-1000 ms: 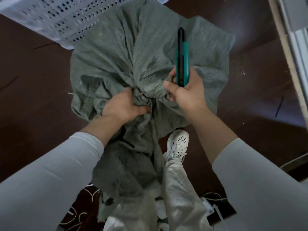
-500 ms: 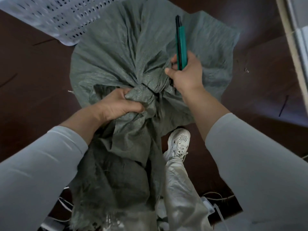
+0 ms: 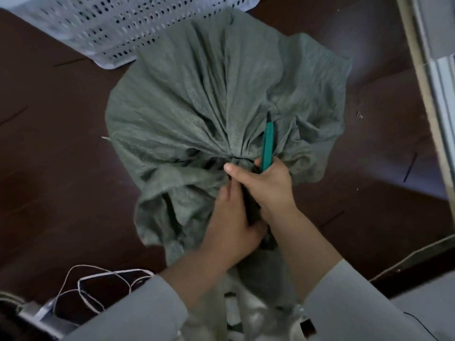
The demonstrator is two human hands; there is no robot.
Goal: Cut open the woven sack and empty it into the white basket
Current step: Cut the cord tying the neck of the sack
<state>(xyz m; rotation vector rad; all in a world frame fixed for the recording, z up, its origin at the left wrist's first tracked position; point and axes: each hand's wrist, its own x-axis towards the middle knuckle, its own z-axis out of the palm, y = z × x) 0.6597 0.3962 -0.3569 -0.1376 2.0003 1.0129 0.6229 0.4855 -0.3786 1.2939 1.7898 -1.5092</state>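
A full grey-green woven sack [image 3: 209, 99] stands on the dark floor, its mouth bunched and tied at a neck near the middle of the view. My left hand [image 3: 231, 225] grips the gathered neck fabic just below the tie. My right hand [image 3: 268, 185] is closed around a green and black utility knife [image 3: 267, 143], thumb pressed against the neck, the knife pointing away from me along the sack's top. The white perforated basket [image 3: 118, 23] sits at the far left, touching the sack's far edge.
Loose white string [image 3: 98, 281] lies on the dark brown floor [image 3: 54, 153] at the lower left. A pale vertical frame [image 3: 423, 70] runs along the right edge. My light trousers show at the bottom, under the sack's loose end.
My hands have come closer together at the sack's neck. The right hand with the knife has dropped lower and nearer the tie. The view shifted, showing more of the basket.
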